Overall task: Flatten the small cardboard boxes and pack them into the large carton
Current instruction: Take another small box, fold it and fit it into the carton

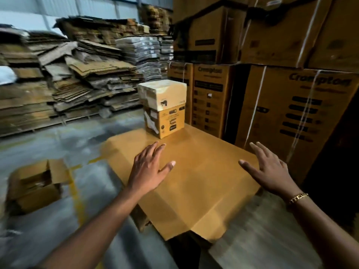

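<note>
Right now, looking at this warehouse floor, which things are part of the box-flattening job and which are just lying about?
Part of the job:
two stacked small boxes
open carton on the floor
flat cardboard work surface
left hand and right hand, both open

Just lying about:
strapped Crompton cartons
piles of flattened cardboard
</note>
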{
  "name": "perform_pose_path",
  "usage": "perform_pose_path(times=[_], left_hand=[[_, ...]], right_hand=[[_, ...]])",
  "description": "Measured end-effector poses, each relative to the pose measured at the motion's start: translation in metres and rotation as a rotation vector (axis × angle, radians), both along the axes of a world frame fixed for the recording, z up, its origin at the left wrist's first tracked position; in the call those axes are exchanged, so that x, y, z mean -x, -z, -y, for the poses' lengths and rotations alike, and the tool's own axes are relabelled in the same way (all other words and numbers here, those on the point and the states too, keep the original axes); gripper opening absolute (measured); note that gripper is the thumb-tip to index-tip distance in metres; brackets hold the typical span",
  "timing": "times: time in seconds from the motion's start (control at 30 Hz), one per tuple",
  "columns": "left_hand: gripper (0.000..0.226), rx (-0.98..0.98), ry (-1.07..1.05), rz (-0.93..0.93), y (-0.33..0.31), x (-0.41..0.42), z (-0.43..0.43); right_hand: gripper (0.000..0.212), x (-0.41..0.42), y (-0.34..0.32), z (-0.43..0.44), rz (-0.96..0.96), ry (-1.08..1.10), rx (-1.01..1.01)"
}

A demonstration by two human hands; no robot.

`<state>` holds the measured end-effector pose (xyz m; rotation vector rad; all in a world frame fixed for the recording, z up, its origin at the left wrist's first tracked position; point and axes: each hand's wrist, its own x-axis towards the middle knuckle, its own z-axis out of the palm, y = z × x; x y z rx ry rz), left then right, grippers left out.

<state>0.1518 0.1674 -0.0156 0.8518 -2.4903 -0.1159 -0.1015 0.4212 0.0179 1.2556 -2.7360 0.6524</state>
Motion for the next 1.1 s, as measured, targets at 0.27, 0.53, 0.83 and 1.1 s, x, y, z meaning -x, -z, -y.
perform_pose_path(times=[0.27, 0.53, 0.83, 1.1], left_hand=[[0.076, -0.124, -0.076, -0.108, 0.001, -0.019, 0.119], [0.068, -0.259, -0.082, -0.171, -0.008, -0.009, 0.249], [0.064, -0.530, -0.038, -0.292, -0.020, 0.047, 0.399], [0.091, -0.827, 0.079, -0.406, -0.043, 0.136, 0.560]], right_hand=[[0.090, -0.014, 0.006, 0.169, 0.035, -0.157, -0.012], [0.078, 0.003, 0.000, 0.325, 0.345, -0.208, 0.168], [0.103, 0.023, -0.010, 0.445, 0.920, -0.118, 0.405], [0.118, 0.060, -0.005, 0.567, 1.009, 0.056, 0.542]])
